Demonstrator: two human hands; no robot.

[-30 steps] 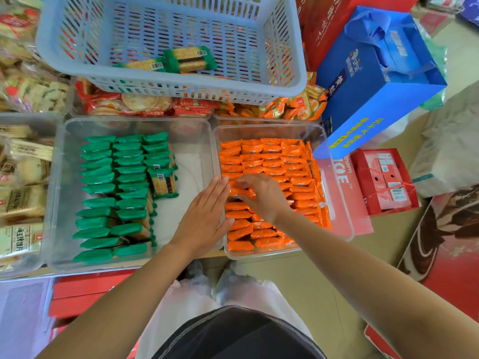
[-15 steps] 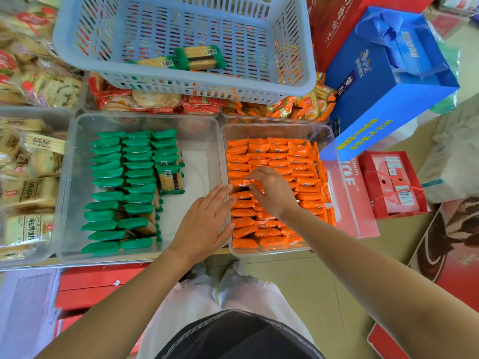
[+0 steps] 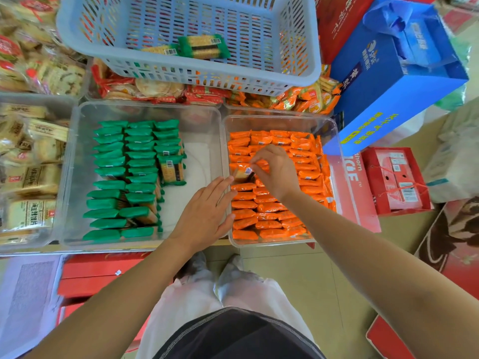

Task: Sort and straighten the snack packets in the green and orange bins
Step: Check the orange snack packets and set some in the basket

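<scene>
Right hand over left side of orange bin — thumb and fingertips pinch one orange packet, tilted up above rows of orange packets. Left hand flat, fingers straight and together, lying across wall between two bins. Green bin: green packets in three rows at its left side, one face-up packet beside them. Blue basket behind — two loose packets inside.

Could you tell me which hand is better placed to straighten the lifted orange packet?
Right hand: it pinches the packet over the orange bin; the left hand lies flat at its edge.
</scene>
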